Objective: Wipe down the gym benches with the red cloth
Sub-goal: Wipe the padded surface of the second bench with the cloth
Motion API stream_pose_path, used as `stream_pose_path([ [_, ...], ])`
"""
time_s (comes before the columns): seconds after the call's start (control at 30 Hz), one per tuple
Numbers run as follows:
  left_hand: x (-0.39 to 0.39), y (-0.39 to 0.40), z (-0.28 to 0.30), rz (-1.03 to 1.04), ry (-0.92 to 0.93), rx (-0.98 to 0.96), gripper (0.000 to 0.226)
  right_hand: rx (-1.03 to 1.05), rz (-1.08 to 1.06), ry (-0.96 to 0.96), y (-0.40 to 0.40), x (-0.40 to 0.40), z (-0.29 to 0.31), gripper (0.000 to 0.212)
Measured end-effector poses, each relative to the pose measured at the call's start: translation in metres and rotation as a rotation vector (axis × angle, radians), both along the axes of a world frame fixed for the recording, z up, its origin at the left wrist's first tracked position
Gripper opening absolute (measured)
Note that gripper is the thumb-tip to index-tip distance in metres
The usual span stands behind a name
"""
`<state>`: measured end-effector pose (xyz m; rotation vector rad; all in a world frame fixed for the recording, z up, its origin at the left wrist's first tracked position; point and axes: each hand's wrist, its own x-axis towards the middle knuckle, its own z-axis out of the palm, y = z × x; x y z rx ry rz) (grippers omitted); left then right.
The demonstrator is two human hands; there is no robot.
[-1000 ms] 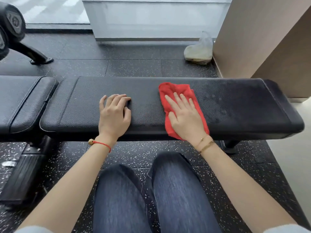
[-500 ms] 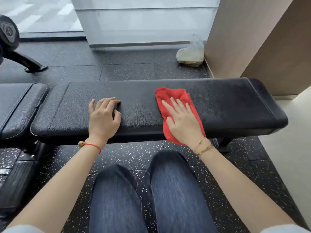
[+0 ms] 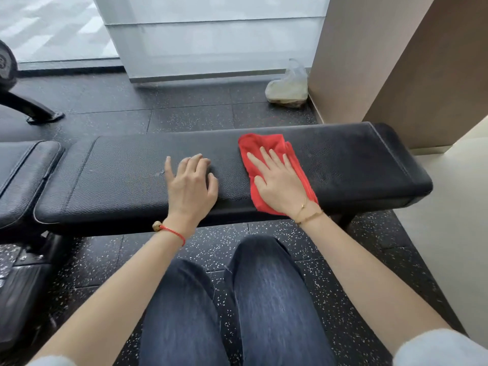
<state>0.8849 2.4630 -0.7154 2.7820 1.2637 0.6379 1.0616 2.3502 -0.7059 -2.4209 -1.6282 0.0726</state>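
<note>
One head-worn camera looks forward and steeply down, close above a black bench pad (image 3: pixel 126 180) just beyond the knees.

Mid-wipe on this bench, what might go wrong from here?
The red cloth is bunched under the right hand and hangs over the bench front edge, so it may slip off. The left hand covers a patch that may get skipped.

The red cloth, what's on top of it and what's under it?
The right hand presses flat on the red cloth. Under the cloth is the black bench pad; the patch it covers is hidden.
</note>
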Motion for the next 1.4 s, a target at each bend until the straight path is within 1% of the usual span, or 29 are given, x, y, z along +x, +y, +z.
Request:
stream_pose_path([
  [0.07, 0.009, -0.007, -0.006, -0.022, 0.002, -0.019, 0.042, 0.022, 0.038, 0.005, -0.024, 0.005, -0.004, 0.059],
  [0.1, 0.009, -0.007, -0.009, -0.021, 0.005, -0.021, 0.042, 0.030, 0.023, 0.010, -0.035, 0.014, -0.006, 0.059],
  [0.2, 0.008, -0.004, -0.012, -0.014, -0.010, -0.001, 0.044, 0.027, -0.144, 0.016, -0.047, 0.059, -0.007, 0.057],
  [0.3, 0.011, -0.005, -0.011, -0.010, -0.039, 0.011, 0.042, -0.030, -0.325, 0.004, -0.017, 0.089, -0.004, 0.057],
  [0.37, 0.012, -0.005, -0.011, -0.004, -0.050, 0.011, 0.041, -0.028, -0.375, -0.016, 0.014, 0.086, -0.001, 0.057],
  [0.43, 0.011, -0.004, -0.012, -0.002, -0.060, 0.011, 0.040, -0.023, -0.317, -0.022, 0.040, 0.067, 0.001, 0.058],
  [0.5, 0.011, -0.004, -0.011, -0.010, -0.070, 0.010, 0.039, -0.022, -0.175, -0.029, 0.051, 0.037, 0.000, 0.058],
  [0.6, 0.010, -0.003, -0.011, -0.015, -0.083, 0.006, 0.038, 0.006, 0.039, -0.033, 0.032, -0.001, -0.003, 0.059],
  [0.67, 0.009, -0.003, -0.010, -0.020, -0.086, 0.003, 0.038, 0.036, 0.089, -0.011, 0.007, -0.003, -0.006, 0.059],
  [0.73, 0.008, -0.003, -0.011, -0.024, -0.081, 0.003, 0.038, 0.048, 0.044, 0.008, -0.015, 0.015, -0.007, 0.058],
  [0.83, 0.009, -0.003, -0.012, -0.019, -0.079, 0.005, 0.038, 0.012, -0.146, -0.005, -0.029, 0.062, -0.007, 0.057],
  [0.9, 0.010, -0.003, -0.013, -0.008, -0.082, 0.017, 0.038, -0.025, -0.277, -0.002, -0.016, 0.082, -0.003, 0.057],
  [0.97, 0.011, -0.003, -0.013, -0.005, -0.085, 0.021, 0.038, -0.034, -0.349, -0.002, 0.005, 0.083, 0.000, 0.057],
  [1.0, 0.011, -0.004, -0.014, -0.005, -0.084, 0.022, 0.038, -0.037, -0.349, -0.003, 0.012, 0.077, 0.000, 0.057],
  [1.07, 0.011, -0.005, -0.014, -0.003, -0.080, 0.024, 0.038, -0.027, -0.259, -0.002, 0.016, 0.053, -0.001, 0.058],
  [1.13, 0.010, -0.004, -0.014, -0.004, -0.082, 0.021, 0.038, 0.011, -0.120, -0.003, 0.002, 0.027, -0.005, 0.059],
  [1.2, 0.009, -0.003, -0.014, -0.010, -0.079, 0.013, 0.038, 0.037, -0.034, 0.007, -0.021, 0.016, -0.010, 0.061],
  [1.27, 0.009, -0.004, -0.014, -0.013, -0.069, 0.007, 0.038, 0.032, -0.055, 0.020, -0.036, 0.032, -0.010, 0.061],
  [1.33, 0.008, -0.004, -0.014, -0.007, -0.066, 0.004, 0.039, 0.006, -0.166, 0.001, -0.033, 0.061, -0.009, 0.057],
  [1.4, 0.010, -0.005, -0.014, 0.002, -0.060, 0.004, 0.039, -0.016, -0.272, 0.011, -0.014, 0.083, -0.005, 0.056],
])
